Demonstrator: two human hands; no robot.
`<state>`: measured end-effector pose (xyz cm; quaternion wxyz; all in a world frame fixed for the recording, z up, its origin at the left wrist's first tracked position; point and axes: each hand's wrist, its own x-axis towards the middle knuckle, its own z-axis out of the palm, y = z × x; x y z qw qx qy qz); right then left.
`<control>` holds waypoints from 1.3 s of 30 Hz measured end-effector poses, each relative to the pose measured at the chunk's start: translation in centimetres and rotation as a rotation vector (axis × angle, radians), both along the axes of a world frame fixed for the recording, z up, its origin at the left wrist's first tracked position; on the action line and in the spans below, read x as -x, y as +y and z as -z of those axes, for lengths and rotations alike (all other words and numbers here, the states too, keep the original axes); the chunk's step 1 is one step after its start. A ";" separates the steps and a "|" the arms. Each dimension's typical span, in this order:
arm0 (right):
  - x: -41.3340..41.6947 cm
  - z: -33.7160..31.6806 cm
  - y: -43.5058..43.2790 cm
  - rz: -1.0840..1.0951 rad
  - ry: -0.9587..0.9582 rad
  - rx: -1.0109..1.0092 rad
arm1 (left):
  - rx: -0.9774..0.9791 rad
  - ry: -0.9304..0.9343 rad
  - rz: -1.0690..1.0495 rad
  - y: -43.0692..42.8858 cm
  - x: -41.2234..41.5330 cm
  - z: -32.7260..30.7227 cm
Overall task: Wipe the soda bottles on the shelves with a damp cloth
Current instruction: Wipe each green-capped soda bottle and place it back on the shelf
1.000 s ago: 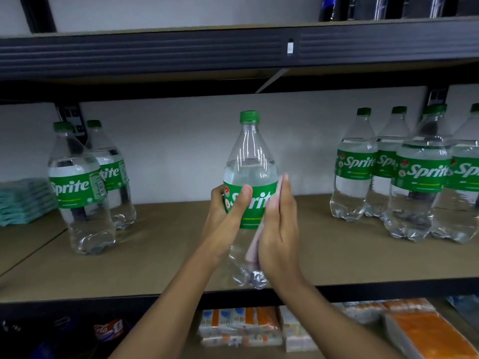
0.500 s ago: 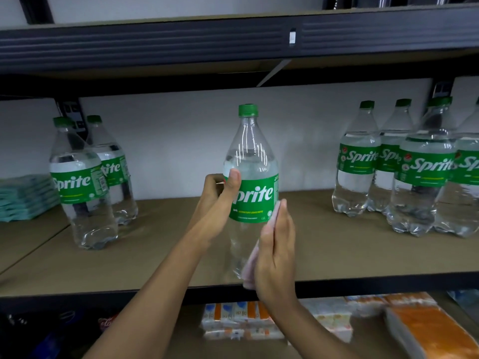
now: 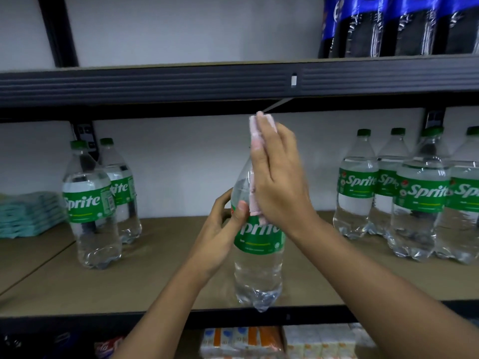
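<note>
At frame centre, left hand (image 3: 220,234) grips a Sprite bottle (image 3: 258,257) at label level, just above the shelf (image 3: 160,288); right hand (image 3: 278,182) presses a pink cloth (image 3: 255,161) flat vs. its neck.

Bare shelf board (image 3: 168,268) (2 bottles (image 3: 89,203) left).

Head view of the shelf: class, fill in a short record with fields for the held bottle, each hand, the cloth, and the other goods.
held bottle: Sprite bottle, upright, in front of the shelf edge
left hand: grips the bottle at its label
right hand: flat, pressing the cloth on the bottle's upper part, covering the cap
cloth: pink cloth, under the right palm
left group: two Sprite bottles
right group: four Sprite bottles
far left: teal stack
upper shelf: dark bottles with blue labels
</note>
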<state>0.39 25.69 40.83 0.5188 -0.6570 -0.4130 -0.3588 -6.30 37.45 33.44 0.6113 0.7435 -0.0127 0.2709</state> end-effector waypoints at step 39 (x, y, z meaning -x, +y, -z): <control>-0.8 9.7 1.2 -0.171 0.592 -0.359 | 0.053 -0.060 -0.072 -0.6 -1.0 0.3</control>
